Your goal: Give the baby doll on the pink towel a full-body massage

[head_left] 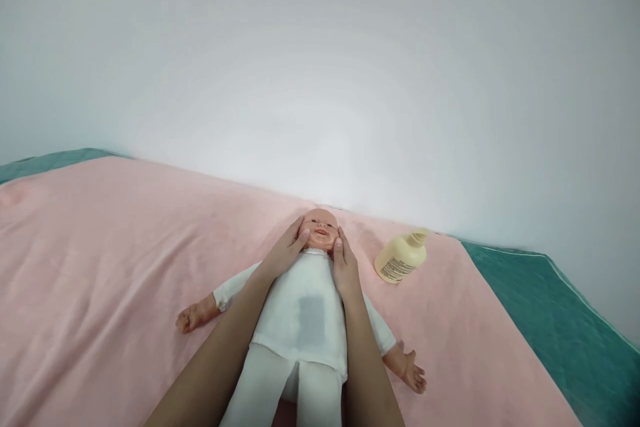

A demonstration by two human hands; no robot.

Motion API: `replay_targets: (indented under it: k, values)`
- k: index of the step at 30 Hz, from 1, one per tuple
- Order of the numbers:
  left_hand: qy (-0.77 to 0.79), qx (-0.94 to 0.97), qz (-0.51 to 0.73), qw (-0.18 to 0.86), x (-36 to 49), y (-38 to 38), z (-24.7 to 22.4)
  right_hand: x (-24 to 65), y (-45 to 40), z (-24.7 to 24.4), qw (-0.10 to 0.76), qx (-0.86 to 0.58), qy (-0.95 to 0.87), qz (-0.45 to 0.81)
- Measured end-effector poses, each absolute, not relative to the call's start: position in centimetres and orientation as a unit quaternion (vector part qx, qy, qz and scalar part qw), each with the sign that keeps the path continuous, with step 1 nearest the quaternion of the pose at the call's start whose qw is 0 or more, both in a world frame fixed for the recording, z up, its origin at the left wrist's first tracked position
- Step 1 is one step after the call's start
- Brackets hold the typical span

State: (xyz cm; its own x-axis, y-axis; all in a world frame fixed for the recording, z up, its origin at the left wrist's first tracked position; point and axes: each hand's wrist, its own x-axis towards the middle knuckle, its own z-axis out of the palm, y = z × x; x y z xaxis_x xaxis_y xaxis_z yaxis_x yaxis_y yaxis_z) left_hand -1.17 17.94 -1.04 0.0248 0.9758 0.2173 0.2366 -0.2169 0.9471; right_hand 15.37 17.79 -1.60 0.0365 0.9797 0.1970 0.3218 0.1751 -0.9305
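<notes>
A baby doll (313, 294) lies on its back, dressed in a white top and white trousers, its arms spread out to both sides. My left hand (286, 250) rests along one side of the doll's head (321, 222), thumb by the cheek and fingers reaching up beside the face. On the opposite side, my right hand (346, 264) touches the other cheek in the same way. Both hands are open, cupped against the head, with the fingers fairly straight. A grey rectangle shows through the front of the top. The doll's feet are out of view.
A pale yellow pump bottle (400, 259) with a printed label stands tilted in view, right of the doll's head. Beneath everything spreads a wrinkled pink sheet (100, 267), over a green quilted cover (565, 307). A plain white wall (320, 67) rises behind.
</notes>
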Motion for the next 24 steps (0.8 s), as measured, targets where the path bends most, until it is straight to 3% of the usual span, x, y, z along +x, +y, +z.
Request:
replay_targets:
  k: [6, 24]
  values:
    - [0.431, 0.632, 0.493, 0.415, -1.1, 17.7, -0.6, 15.2, 17.4, -1.3, 0.462, -0.538, -0.598, 0.375]
    - [0.514, 0.593, 0.473, 0.401, -1.1, 18.2, -1.3, 15.3, 17.8, -1.7, 0.481, -0.530, -0.615, 0.330]
